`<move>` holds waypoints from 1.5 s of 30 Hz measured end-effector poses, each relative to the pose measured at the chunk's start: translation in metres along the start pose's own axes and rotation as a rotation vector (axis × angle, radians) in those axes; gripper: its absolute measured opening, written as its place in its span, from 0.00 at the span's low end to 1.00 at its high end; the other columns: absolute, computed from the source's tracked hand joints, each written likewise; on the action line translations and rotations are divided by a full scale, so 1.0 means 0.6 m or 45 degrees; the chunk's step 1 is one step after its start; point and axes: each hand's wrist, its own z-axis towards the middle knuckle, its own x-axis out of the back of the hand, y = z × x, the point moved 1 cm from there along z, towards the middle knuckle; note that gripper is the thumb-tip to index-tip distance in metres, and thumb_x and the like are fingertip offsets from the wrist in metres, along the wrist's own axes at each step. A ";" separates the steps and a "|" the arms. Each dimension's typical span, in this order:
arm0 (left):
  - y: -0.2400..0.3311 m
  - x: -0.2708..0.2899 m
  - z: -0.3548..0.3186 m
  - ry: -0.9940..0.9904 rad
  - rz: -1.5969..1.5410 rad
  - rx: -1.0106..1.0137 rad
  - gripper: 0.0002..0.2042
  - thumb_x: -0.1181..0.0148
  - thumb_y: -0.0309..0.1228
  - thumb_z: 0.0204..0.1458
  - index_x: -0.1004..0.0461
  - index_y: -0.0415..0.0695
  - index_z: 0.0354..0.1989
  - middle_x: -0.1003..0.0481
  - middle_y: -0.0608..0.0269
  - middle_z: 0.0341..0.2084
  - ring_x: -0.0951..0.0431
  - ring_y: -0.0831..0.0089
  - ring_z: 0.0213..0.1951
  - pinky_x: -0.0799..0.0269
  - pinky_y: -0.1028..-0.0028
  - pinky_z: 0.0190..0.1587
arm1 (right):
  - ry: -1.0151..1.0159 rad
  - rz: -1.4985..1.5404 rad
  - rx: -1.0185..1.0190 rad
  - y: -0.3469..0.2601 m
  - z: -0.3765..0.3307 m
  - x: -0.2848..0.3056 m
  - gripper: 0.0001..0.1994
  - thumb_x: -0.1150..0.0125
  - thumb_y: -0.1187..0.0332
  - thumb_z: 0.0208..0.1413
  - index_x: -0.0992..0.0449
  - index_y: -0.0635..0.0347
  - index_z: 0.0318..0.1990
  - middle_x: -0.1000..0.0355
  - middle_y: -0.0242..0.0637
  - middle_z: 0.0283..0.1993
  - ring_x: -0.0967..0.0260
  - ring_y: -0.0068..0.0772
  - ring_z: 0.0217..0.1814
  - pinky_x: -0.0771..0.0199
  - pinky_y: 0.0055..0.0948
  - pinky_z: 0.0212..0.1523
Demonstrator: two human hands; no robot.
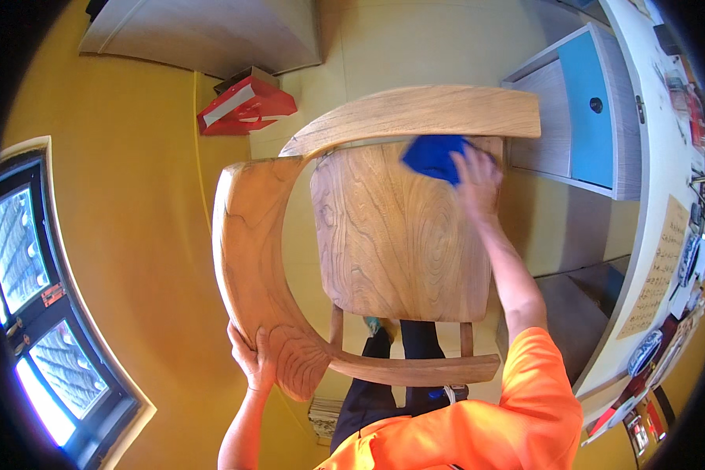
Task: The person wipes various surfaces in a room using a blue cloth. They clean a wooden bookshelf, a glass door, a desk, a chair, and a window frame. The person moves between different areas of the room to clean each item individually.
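A wooden chair with a broad grained seat and a curved backrest stands in front of me, seen from above. My left hand grips the outer edge of the backrest at the lower left, the thumb on top and the fingers partly hidden around the side. A dark blue cloth lies on the seat's far right corner, just below the curved rail. Over the cloth's right edge is my right hand, holding it against the wood; fingers and cloth are slightly blurred.
On the right, a long white desk carries papers and small items. A cabinet with a blue door stands beyond the chair's right side. Against the yellow wall sits a red paper bag. A dark-framed window is at the left.
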 end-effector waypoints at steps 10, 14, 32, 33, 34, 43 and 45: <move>0.010 0.001 0.004 0.000 -0.007 -0.037 0.25 0.46 0.25 0.52 0.42 0.37 0.58 0.28 0.47 0.42 0.28 0.61 0.44 0.33 0.68 0.49 | -0.630 0.295 0.414 -0.111 -0.373 -0.018 0.21 0.42 0.74 0.42 0.24 0.44 0.47 0.35 0.33 0.57 0.44 0.42 0.60 0.42 0.48 0.51; -0.013 0.006 -0.003 0.037 0.012 -0.061 0.24 0.45 0.26 0.51 0.42 0.37 0.58 0.28 0.44 0.40 0.26 0.56 0.43 0.32 0.65 0.48 | -0.145 0.621 0.129 -0.130 -0.151 0.106 0.19 0.41 0.78 0.39 0.22 0.47 0.42 0.30 0.35 0.51 0.37 0.45 0.53 0.38 0.49 0.51; -0.020 0.013 0.005 0.006 -0.094 -0.181 0.26 0.46 0.26 0.51 0.44 0.36 0.59 0.29 0.38 0.44 0.27 0.44 0.46 0.30 0.60 0.48 | -0.054 0.548 0.514 -0.416 0.276 0.111 0.19 0.45 0.79 0.35 0.19 0.49 0.38 0.24 0.30 0.41 0.30 0.36 0.45 0.33 0.39 0.43; -0.020 0.011 0.009 -0.026 -0.094 -0.205 0.26 0.46 0.27 0.51 0.44 0.35 0.59 0.30 0.37 0.45 0.27 0.44 0.47 0.30 0.60 0.48 | -0.217 0.737 0.507 -0.389 0.302 0.096 0.19 0.45 0.80 0.35 0.19 0.53 0.38 0.23 0.34 0.40 0.28 0.37 0.43 0.30 0.35 0.43; -0.034 0.009 0.004 -0.008 -0.133 -0.194 0.26 0.46 0.27 0.51 0.44 0.35 0.59 0.31 0.37 0.46 0.28 0.44 0.47 0.30 0.60 0.49 | -0.484 0.817 0.346 -0.418 0.307 0.136 0.22 0.48 0.82 0.33 0.20 0.58 0.40 0.23 0.35 0.40 0.28 0.35 0.43 0.30 0.30 0.46; -0.067 0.006 0.016 -0.111 -0.644 -0.298 0.23 0.50 0.33 0.58 0.44 0.36 0.59 0.38 0.44 0.53 0.35 0.52 0.55 0.40 0.65 0.58 | 0.312 0.193 0.824 -0.569 0.162 0.301 0.18 0.50 0.81 0.35 0.20 0.49 0.32 0.25 0.27 0.45 0.36 0.36 0.48 0.43 0.37 0.42; -0.092 0.005 0.015 -0.136 -0.889 -0.158 0.20 0.53 0.36 0.61 0.39 0.37 0.58 0.34 0.50 0.51 0.33 0.60 0.54 0.39 0.68 0.58 | 0.208 0.052 1.011 -0.613 0.095 0.306 0.14 0.47 0.79 0.37 0.21 0.49 0.30 0.26 0.27 0.44 0.35 0.37 0.46 0.40 0.38 0.42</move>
